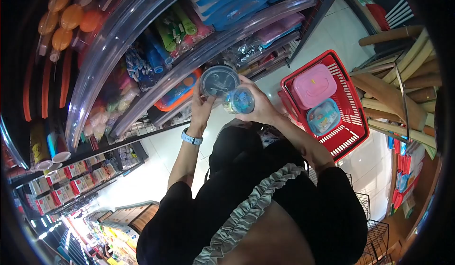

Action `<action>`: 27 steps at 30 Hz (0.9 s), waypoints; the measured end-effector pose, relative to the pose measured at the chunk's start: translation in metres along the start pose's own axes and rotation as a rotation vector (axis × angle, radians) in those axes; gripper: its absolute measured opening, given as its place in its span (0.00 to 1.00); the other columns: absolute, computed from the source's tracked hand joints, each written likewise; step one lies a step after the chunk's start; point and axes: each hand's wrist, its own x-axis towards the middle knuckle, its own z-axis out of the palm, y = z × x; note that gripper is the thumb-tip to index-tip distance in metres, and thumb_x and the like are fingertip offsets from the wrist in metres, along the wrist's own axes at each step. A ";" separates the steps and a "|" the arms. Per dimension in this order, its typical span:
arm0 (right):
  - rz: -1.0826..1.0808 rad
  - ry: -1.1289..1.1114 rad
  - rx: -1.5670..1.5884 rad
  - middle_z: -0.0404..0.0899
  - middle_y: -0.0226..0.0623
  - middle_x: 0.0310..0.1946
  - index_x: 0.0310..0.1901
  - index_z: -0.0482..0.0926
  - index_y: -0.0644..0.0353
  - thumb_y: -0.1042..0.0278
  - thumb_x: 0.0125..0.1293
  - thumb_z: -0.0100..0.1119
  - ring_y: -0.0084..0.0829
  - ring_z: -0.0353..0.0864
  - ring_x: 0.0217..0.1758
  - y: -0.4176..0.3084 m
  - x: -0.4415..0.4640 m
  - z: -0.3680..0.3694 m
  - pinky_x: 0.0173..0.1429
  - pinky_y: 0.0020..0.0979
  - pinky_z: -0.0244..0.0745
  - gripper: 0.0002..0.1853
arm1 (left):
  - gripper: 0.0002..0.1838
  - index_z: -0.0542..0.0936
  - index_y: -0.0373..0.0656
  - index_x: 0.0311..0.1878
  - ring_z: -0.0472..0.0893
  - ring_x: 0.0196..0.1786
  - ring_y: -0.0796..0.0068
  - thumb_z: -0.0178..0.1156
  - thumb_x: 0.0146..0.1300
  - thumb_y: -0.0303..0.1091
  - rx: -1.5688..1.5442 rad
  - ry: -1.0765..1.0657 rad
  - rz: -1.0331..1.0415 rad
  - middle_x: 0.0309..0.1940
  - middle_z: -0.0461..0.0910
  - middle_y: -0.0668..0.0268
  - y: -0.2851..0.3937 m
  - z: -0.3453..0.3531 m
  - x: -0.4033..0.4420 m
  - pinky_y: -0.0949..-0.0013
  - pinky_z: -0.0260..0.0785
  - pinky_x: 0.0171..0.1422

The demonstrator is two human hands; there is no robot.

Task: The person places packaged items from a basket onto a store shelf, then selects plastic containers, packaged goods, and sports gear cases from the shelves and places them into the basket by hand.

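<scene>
My left hand (203, 109) is closed on a round clear plastic container (219, 79), its fingers at the near edge. In my right hand (259, 105) is a smaller round clear tub (241, 100) with blue and mixed colours showing through it. The two containers are held side by side in front of the shelves, overlapping in view, and I cannot tell whether they touch. A red shopping basket (359, 118) stands on the floor to the right, holding a pink lidded box (314, 86) and a clear box with a blue rim (323, 117).
Shelves with curved clear plastic edges (142, 106) run along the left and top, stocked with packaged goods. An orange and blue package (177, 92) lies just left of my hands. Long tan rolls (391, 97) stick out at the right, and wire racks (374, 241) stand at lower right.
</scene>
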 end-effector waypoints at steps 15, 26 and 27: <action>0.043 0.135 -0.045 0.53 0.50 0.69 0.58 0.65 0.61 0.64 0.40 0.76 0.43 0.53 0.73 0.027 0.059 0.029 0.72 0.38 0.53 0.42 | 0.17 0.76 0.34 0.48 0.78 0.41 0.71 0.61 0.57 0.30 0.193 0.008 -0.051 0.37 0.78 0.60 -0.020 -0.043 0.087 0.67 0.70 0.45; 0.117 0.264 -0.109 0.67 0.53 0.58 0.59 0.65 0.65 0.53 0.41 0.75 0.46 0.67 0.63 0.042 0.113 0.042 0.65 0.38 0.62 0.45 | 0.18 0.80 0.36 0.49 0.78 0.49 0.56 0.53 0.66 0.40 0.451 0.009 0.316 0.46 0.81 0.52 -0.036 -0.048 0.129 0.57 0.67 0.55; 0.118 0.288 -0.147 0.67 0.54 0.59 0.61 0.63 0.66 0.53 0.42 0.74 0.47 0.66 0.63 0.045 0.119 0.046 0.65 0.39 0.61 0.46 | 0.18 0.80 0.35 0.49 0.78 0.49 0.56 0.53 0.66 0.40 0.444 0.028 0.334 0.46 0.81 0.52 -0.040 -0.048 0.133 0.57 0.67 0.55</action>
